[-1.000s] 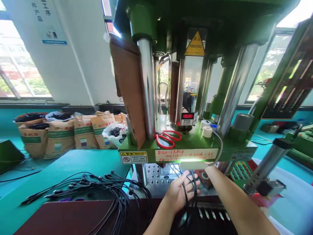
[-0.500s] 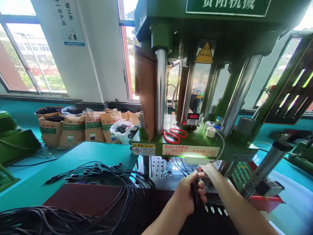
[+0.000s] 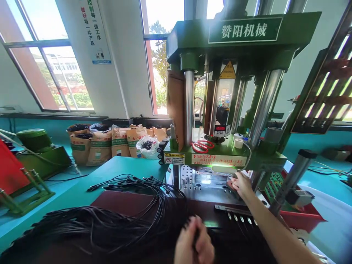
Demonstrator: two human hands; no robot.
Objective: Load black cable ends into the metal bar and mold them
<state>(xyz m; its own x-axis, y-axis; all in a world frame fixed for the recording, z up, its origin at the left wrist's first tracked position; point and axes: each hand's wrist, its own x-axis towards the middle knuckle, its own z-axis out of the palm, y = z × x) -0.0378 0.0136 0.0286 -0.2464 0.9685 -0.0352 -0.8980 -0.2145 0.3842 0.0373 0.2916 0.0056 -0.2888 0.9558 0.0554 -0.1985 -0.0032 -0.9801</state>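
My left hand point(image 3: 194, 240) is low at the front, blurred by motion, its fingers closed round black cables that show between them. Under the press's green crossbeam, my right hand point(image 3: 243, 185) reaches to the metal mould plate point(image 3: 207, 182). Its fingers are curled together at the plate's right end, and what they grip is hidden. A metal bar point(image 3: 222, 208) with several bright metal pieces lies on the dark surface below that hand. To the left, black cables with moulded ends point(image 3: 137, 182) fan over a brown board point(image 3: 118, 201).
Red-handled scissors point(image 3: 202, 146) and a white roll point(image 3: 238, 143) sit on the press's green ledge point(image 3: 181, 158). A thick pile of black cables point(image 3: 82, 227) covers the front left. Filled paper sacks point(image 3: 101, 148) line the wall. A red tray point(image 3: 308, 214) stands at the right.
My left hand has drawn down and back from the press with the cables. My right hand stays under the crossbeam, now more visible. The head view has tilted up and swung left.
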